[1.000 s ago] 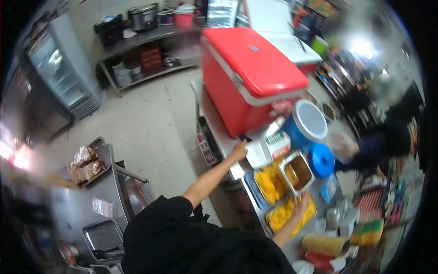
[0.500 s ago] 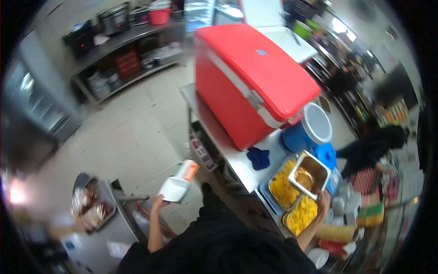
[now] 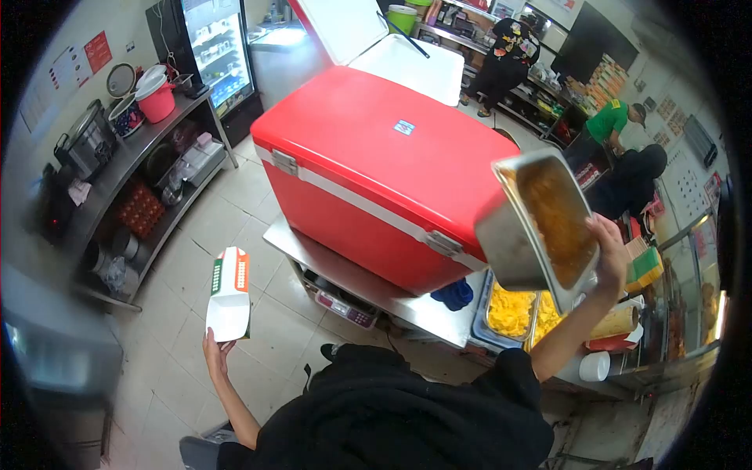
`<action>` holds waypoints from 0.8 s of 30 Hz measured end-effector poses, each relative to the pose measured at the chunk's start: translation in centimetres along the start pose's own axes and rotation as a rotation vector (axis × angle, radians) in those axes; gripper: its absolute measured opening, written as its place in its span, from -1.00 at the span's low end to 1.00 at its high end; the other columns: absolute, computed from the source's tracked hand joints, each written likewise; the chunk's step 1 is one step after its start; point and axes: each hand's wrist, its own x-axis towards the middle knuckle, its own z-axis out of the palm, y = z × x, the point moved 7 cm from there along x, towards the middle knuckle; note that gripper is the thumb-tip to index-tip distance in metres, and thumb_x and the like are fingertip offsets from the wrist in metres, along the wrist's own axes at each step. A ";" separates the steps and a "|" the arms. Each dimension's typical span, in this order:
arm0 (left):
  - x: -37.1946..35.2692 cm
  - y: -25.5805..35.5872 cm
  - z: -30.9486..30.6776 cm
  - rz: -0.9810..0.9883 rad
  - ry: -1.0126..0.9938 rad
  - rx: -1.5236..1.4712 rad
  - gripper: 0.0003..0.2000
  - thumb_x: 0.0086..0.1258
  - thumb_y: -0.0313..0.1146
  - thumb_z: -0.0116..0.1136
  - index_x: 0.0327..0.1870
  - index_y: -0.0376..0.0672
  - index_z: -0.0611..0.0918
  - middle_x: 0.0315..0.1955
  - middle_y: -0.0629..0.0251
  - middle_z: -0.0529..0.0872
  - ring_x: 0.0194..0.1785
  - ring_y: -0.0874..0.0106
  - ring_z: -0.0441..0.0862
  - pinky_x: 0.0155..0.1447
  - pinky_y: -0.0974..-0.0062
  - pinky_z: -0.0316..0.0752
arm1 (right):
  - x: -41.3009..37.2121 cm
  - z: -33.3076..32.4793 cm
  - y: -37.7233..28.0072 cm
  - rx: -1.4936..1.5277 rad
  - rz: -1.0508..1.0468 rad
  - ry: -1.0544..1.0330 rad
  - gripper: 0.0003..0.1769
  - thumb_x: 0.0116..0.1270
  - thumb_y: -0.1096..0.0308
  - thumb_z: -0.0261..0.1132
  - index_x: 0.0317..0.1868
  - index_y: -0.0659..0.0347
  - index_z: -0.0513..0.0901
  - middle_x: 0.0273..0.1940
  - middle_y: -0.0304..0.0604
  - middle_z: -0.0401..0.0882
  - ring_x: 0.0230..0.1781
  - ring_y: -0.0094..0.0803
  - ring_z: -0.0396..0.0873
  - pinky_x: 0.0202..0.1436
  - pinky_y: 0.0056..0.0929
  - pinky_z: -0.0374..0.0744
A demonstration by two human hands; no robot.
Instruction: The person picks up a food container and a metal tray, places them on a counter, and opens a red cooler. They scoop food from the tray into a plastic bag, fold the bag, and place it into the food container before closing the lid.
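My left hand (image 3: 217, 354) grips the lower end of a white paper food box (image 3: 229, 301) with orange and green panels, held out over the tiled floor. My right hand (image 3: 609, 254) is wrapped round the rim of a deep steel pan (image 3: 509, 235), raised and tilted beside the corner of the red cooler (image 3: 376, 149). Brown sauce or residue lines the inside of the pan. Below the pan, trays of yellow food (image 3: 511, 310) stand on the counter, next to a dark blue cloth (image 3: 453, 294).
The cooler rests on a steel table (image 3: 329, 254). At the left stands a steel shelf (image 3: 137, 157) with pots and a pink bucket (image 3: 157, 98). A person in green (image 3: 607, 125), one in dark clothes (image 3: 638, 176) and another (image 3: 513, 51) are at the back right.
The steel pan has been lifted off the trays in my right hand and tilted. My left hand still holds the box. The view has turned to the right.
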 end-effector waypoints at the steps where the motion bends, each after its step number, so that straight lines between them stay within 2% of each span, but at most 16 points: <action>1: 0.4 1.0 -0.6 0.045 0.001 -0.017 -0.48 0.31 -0.07 -0.20 0.12 -0.32 0.20 -0.10 0.01 0.43 -0.10 0.19 0.46 -0.08 0.21 0.46 | 0.8 2.0 -0.2 0.037 -0.037 0.033 -0.87 0.15 0.31 0.16 -0.48 0.17 0.49 -0.62 -0.50 0.33 -0.63 -0.78 0.27 -0.59 -0.78 0.20; 3: 1.8 2.5 -2.0 0.090 -0.021 -0.036 -0.46 0.32 -0.03 -0.22 0.15 -0.30 0.18 -0.04 0.01 0.40 -0.02 0.17 0.42 -0.03 0.19 0.43 | 2.0 5.7 -0.4 0.054 -0.031 0.022 -0.88 0.15 0.32 0.16 -0.45 0.19 0.50 -0.60 -0.49 0.35 -0.62 -0.78 0.27 -0.58 -0.78 0.20; 5: 4.0 3.1 -4.3 0.087 0.047 -0.120 -0.44 0.31 0.02 -0.24 0.18 -0.25 0.17 -0.01 0.05 0.38 0.03 0.16 0.38 0.00 0.17 0.39 | 2.6 9.4 -1.1 0.090 0.009 -0.124 -0.87 0.15 0.32 0.17 -0.45 0.18 0.51 -0.59 -0.49 0.36 -0.63 -0.78 0.26 -0.60 -0.78 0.19; 7: 5.7 4.2 -5.5 0.071 0.045 -0.106 -0.44 0.31 0.02 -0.24 0.18 -0.24 0.17 0.00 0.06 0.37 0.03 0.16 0.39 -0.01 0.17 0.39 | 3.2 12.1 -1.9 0.128 0.009 -0.038 -0.87 0.15 0.31 0.18 -0.48 0.17 0.50 -0.63 -0.47 0.35 -0.70 -0.76 0.24 -0.69 -0.76 0.17; 8: 6.7 4.9 -6.2 0.052 0.079 -0.101 -0.43 0.31 0.03 -0.24 0.18 -0.23 0.17 0.01 0.08 0.37 0.03 0.16 0.39 -0.01 0.18 0.39 | 3.2 12.9 -2.0 0.161 0.038 0.015 -0.86 0.15 0.32 0.17 -0.48 0.18 0.50 -0.65 -0.46 0.35 -0.71 -0.74 0.27 -0.69 -0.75 0.24; 11: 11.0 6.6 -8.0 0.021 -0.007 -0.098 -0.43 0.30 0.04 -0.23 0.18 -0.22 0.17 0.03 0.07 0.35 0.04 0.16 0.38 -0.02 0.19 0.39 | 3.1 15.8 -2.5 0.287 0.109 0.087 -0.85 0.15 0.32 0.15 -0.47 0.23 0.50 -0.66 -0.38 0.38 -0.71 -0.63 0.40 -0.63 -0.68 0.46; 12: 12.2 7.6 -8.5 0.039 -0.037 -0.105 -0.45 0.30 0.00 -0.19 0.18 -0.22 0.18 0.02 0.07 0.35 0.04 0.17 0.37 -0.01 0.18 0.39 | 2.8 16.9 -3.1 0.256 0.141 0.054 -0.83 0.15 0.36 0.12 -0.38 0.34 0.50 -0.58 -0.26 0.43 -0.60 -0.48 0.50 -0.48 -0.46 0.60; 14: 14.8 9.7 -9.3 0.041 -0.047 -0.092 -0.46 0.30 -0.04 -0.17 0.17 -0.23 0.18 0.02 0.06 0.35 0.05 0.17 0.36 -0.01 0.18 0.38 | 1.7 18.4 -3.1 0.234 0.138 0.091 -0.82 0.15 0.36 0.12 -0.37 0.34 0.50 -0.55 -0.25 0.44 -0.56 -0.47 0.51 -0.48 -0.47 0.60; 17: 19.0 12.7 -7.1 0.065 -0.190 -0.168 -0.50 0.30 -0.16 -0.13 0.17 -0.27 0.15 0.03 0.02 0.32 0.09 0.15 0.32 0.02 0.15 0.38 | 1.2 19.8 -2.6 0.173 0.028 0.192 -0.83 0.14 0.35 0.13 -0.36 0.30 0.51 -0.49 -0.29 0.44 -0.56 -0.53 0.47 -0.53 -0.58 0.55; 18: 21.0 13.3 -6.1 0.064 -0.235 -0.199 -0.50 0.30 -0.18 -0.14 0.17 -0.27 0.14 0.04 0.00 0.31 0.10 0.14 0.31 0.03 0.14 0.38 | 0.3 21.2 -3.9 0.094 0.042 0.294 -0.83 0.13 0.32 0.15 -0.50 0.25 0.47 -0.58 -0.36 0.35 -0.64 -0.61 0.35 -0.62 -0.64 0.40; 19: 22.9 14.1 -4.7 0.051 -0.259 -0.216 -0.51 0.30 -0.19 -0.14 0.16 -0.28 0.14 0.03 -0.02 0.32 0.08 0.14 0.34 0.01 0.12 0.39 | -0.6 23.0 -5.8 0.018 0.056 0.393 -0.75 0.13 0.29 0.17 -0.65 0.19 0.43 -0.66 -0.43 0.25 -0.72 -0.69 0.23 -0.70 -0.70 0.24; 21: 27.8 14.9 -1.3 0.049 -0.287 -0.183 -0.57 0.33 -0.18 -0.19 0.09 -0.31 0.22 -0.08 0.02 0.43 -0.02 0.17 0.44 -0.04 0.16 0.43 | -0.5 27.7 -8.0 0.143 0.020 0.357 -0.71 0.14 0.29 0.17 -0.69 0.14 0.36 -0.67 -0.47 0.17 -0.67 -0.71 0.16 -0.62 -0.70 0.21; 23: 31.5 16.2 4.0 0.051 -0.482 -0.192 -0.54 0.32 -0.05 -0.24 0.06 -0.27 0.29 -0.13 0.08 0.49 -0.06 0.25 0.47 -0.04 0.20 0.44 | 0.2 32.1 -8.5 0.181 -0.079 0.379 -0.79 0.13 0.31 0.18 -0.59 0.18 0.42 -0.62 -0.42 0.27 -0.57 -0.68 0.28 -0.46 -0.71 0.30; 24: 33.4 16.6 6.4 -0.003 -0.528 -0.227 -0.51 0.31 0.00 -0.23 0.06 -0.25 0.30 -0.12 0.10 0.49 -0.08 0.27 0.48 -0.03 0.20 0.44 | 0.3 35.5 -9.0 0.270 -0.055 0.471 -0.84 0.13 0.33 0.19 -0.51 0.22 0.44 -0.58 -0.38 0.32 -0.51 -0.67 0.32 -0.39 -0.71 0.31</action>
